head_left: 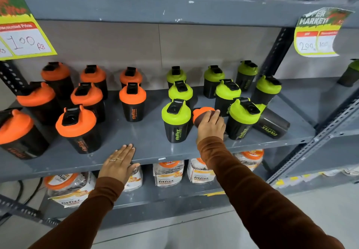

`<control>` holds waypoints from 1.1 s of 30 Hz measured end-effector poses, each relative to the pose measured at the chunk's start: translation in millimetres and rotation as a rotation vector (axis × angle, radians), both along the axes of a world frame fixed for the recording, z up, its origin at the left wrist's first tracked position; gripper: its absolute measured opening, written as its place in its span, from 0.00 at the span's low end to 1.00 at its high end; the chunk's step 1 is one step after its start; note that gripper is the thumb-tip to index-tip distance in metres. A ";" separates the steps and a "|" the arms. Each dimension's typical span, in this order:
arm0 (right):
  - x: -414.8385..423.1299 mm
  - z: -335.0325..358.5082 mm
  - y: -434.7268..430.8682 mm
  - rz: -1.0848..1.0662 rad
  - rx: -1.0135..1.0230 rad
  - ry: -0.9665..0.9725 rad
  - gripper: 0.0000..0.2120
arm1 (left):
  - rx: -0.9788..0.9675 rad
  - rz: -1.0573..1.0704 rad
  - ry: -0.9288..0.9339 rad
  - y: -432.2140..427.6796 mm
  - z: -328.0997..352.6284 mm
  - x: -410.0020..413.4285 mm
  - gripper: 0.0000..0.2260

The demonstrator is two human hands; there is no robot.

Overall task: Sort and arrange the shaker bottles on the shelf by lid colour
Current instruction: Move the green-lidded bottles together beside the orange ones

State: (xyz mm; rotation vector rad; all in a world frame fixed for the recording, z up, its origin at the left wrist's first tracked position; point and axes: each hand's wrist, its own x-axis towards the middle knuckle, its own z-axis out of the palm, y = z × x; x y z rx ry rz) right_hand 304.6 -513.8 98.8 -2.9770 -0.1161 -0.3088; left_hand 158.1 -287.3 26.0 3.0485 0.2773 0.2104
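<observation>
Black shaker bottles stand on a grey shelf [149,143]. Several with orange lids [75,121] fill the left half, and several with green lids [175,112] fill the right half. Among the green ones lies one orange-lidded bottle [201,113] on its side, lid pointing left, and my right hand [210,124] is wrapped over its body. Another green-lidded bottle [272,125] lies tipped on its side at the far right. My left hand [118,163] rests flat on the shelf's front edge, fingers spread, holding nothing.
A shelf above carries yellow price tags at left [23,35] and right [318,35]. The shelf below holds jars with orange lids [66,186] and packets [168,173]. A slotted metal upright [318,141] stands right of the bottles, with one more green-lidded bottle [349,73] beyond it.
</observation>
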 end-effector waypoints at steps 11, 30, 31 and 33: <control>-14.0 -2.5 -3.1 -0.205 -0.086 -0.077 0.25 | -0.029 -0.008 -0.014 -0.7 -0.4 -1.6 0.23; -98.5 10.3 46.3 0.421 1.054 -0.020 0.49 | 0.027 -0.087 -0.062 12.1 -1.8 -12.1 0.26; -98.9 12.3 55.6 0.469 1.053 0.042 0.49 | 0.041 -0.104 -0.074 15.3 -2.8 -14.3 0.29; -96.4 14.6 74.2 0.530 1.030 0.138 0.49 | 0.071 -0.122 -0.099 20.2 -5.6 -15.6 0.31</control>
